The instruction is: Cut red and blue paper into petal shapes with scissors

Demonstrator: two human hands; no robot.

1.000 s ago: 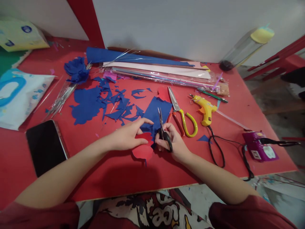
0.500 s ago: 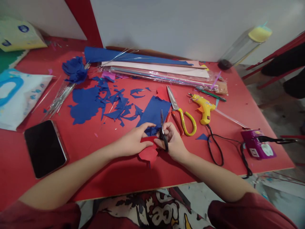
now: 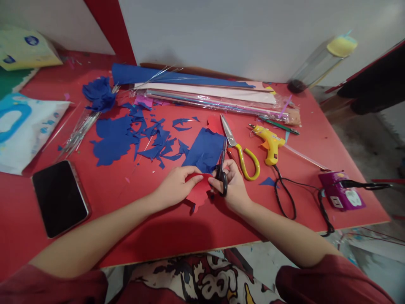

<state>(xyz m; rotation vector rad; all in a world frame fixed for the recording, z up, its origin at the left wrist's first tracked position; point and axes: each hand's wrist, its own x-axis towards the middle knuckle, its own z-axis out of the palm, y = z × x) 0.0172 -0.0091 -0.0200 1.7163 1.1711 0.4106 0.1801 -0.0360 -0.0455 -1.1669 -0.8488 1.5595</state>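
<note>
My left hand (image 3: 177,184) pinches a red paper cutout (image 3: 199,192) with a wavy edge between thumb and fingers. A little dark blue shows at the cutout's lower tip. In my right hand (image 3: 234,188) is a pair of small black-handled scissors (image 3: 224,179), blades pointing away from me. The right thumb and fingertips meet the cutout's right edge; whether they also grip it I cannot tell. Just beyond both hands lies a sheet of blue paper (image 3: 205,145). Larger scissors with yellow and red handles (image 3: 240,156) rest to its right, by a red paper piece (image 3: 215,123).
Blue paper scraps (image 3: 158,141) and a blue paper flower (image 3: 99,93) lie left on the red table (image 3: 126,236). A phone (image 3: 60,198) is near left. Rightward are a yellow glue gun (image 3: 268,143), its cord, and a purple box (image 3: 341,190). Paper rolls (image 3: 177,76) line the back.
The red cutout has turned in my hands and now shows more of its face. My right hand and the small scissors have shifted slightly right. At far right, a person's legs have moved.
</note>
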